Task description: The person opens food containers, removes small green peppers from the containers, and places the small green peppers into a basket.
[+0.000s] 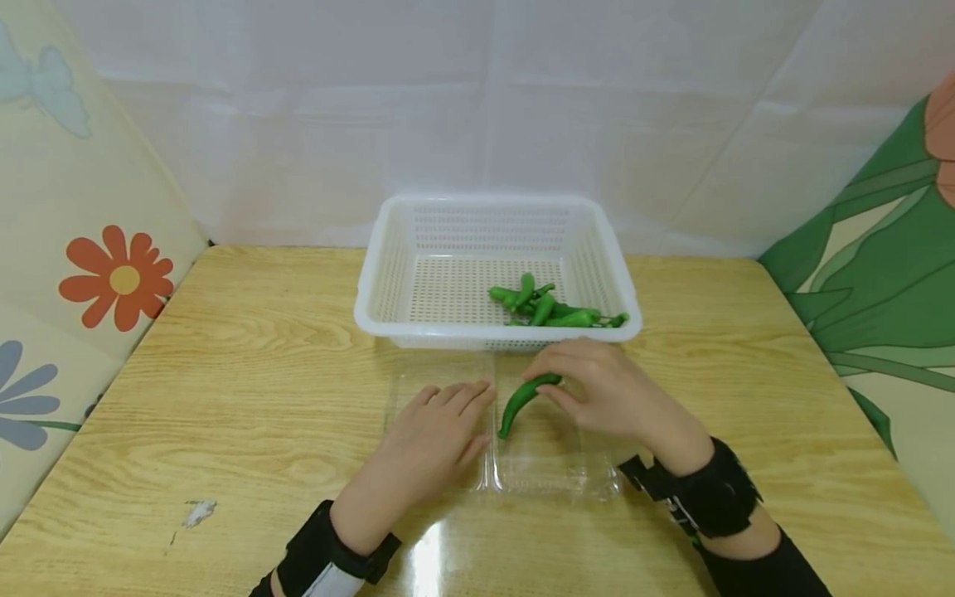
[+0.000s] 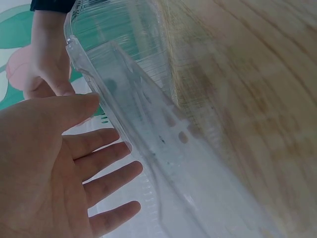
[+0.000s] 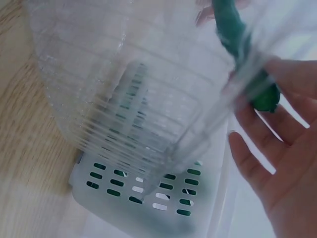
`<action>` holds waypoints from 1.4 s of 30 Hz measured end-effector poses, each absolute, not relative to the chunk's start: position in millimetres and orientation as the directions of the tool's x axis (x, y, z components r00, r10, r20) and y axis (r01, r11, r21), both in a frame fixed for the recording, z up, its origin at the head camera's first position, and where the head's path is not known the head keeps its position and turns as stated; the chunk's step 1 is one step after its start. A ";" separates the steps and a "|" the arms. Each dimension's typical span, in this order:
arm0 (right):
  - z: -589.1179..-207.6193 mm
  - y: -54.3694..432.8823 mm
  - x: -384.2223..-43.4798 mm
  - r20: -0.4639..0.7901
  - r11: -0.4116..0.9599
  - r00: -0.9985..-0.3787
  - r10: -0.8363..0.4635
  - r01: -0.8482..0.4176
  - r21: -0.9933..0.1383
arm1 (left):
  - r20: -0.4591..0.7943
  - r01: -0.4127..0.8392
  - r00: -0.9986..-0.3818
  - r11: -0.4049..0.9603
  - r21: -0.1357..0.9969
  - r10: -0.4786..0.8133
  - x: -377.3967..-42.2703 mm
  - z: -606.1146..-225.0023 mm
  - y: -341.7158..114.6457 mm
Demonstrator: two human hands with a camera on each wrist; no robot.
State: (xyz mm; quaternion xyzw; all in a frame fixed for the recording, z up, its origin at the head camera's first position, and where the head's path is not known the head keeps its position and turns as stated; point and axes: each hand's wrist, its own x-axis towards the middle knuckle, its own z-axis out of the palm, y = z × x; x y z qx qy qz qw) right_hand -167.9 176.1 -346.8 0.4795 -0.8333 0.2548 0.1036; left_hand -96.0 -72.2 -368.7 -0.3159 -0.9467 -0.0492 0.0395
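A curved green chili pepper (image 1: 518, 405) is pinched near one end by my right hand (image 1: 600, 385). It slants down over the right half of a clear plastic clamshell box (image 1: 552, 477), which lies opened out on the table. My left hand (image 1: 436, 435) is at the box's other half, fingers extended towards the middle fold. In the left wrist view, the left fingertips (image 2: 130, 168) are right at the clear plastic edge. Seen through the plastic in the right wrist view, the pepper (image 3: 230, 29) has its thick end between thumb and fingers.
Behind the box stands a white perforated basket (image 1: 373, 308) with several green peppers (image 1: 548, 308) heaped in its front right corner. White sheeting (image 1: 298, 124) hangs behind the wooden table (image 1: 261, 373). Patterned panels flank both sides.
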 end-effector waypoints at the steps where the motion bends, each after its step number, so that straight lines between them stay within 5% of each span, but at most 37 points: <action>1: -346.7 176.1 -168.1 0.436 0.396 -0.507 -0.744 -0.859 -0.324 | 0.107 0.602 -0.797 0.795 0.069 0.594 -96.2 -368.9 -72.2; 9: -344.5 173.9 -169.4 0.627 0.326 -0.443 -0.640 -0.896 -0.301 | 0.113 0.600 -0.799 0.797 0.070 0.591 -95.9 -370.2 -72.1; 18: -341.9 170.9 -170.2 0.764 0.470 -0.491 -0.417 -0.837 -0.281 | 0.095 0.588 -0.808 0.804 0.087 0.581 -96.4 -370.1 -70.6; 42: -345.9 182.2 -179.2 0.745 0.675 -0.655 -0.126 -0.607 -0.419 | 0.065 0.582 -0.813 0.808 0.093 0.578 -96.6 -369.1 -70.2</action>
